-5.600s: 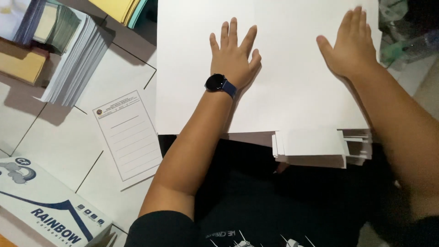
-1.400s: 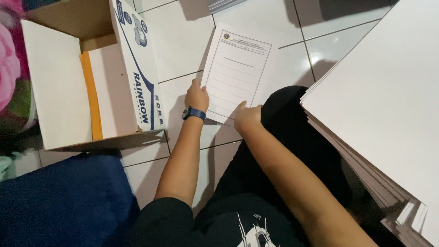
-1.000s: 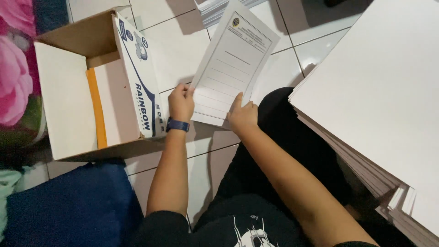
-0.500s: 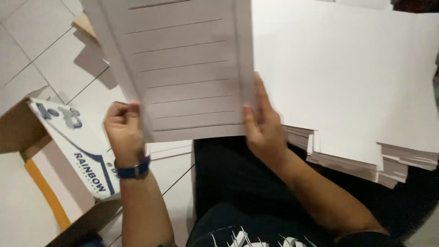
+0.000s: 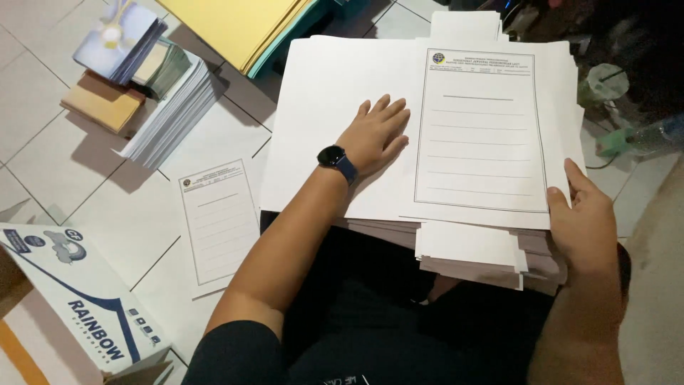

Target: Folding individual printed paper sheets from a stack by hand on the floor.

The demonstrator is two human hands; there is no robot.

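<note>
A lined printed form [image 5: 484, 135] lies on top of a tall stack of large white sheets [image 5: 328, 93] in front of me. My left hand [image 5: 375, 135], with a dark watch on the wrist, rests flat with fingers spread on the white sheet just left of the form. My right hand [image 5: 584, 214] pinches the form's lower right corner. A second, identical lined form [image 5: 217, 221] lies on the tiled floor to the left of my arm.
Smaller white slips [image 5: 470, 249] jut from the stack's near edge. A cardboard box flap [image 5: 78, 299] sits bottom left. Stacks of paper and booklets [image 5: 157, 100] lie upper left, yellow sheets [image 5: 235, 25] at top, a plastic bottle [image 5: 641, 139] at right.
Both hands lifted the form from the floor by the box and carried it right onto the white stack. My left hand let go and now lies flat beside it.
</note>
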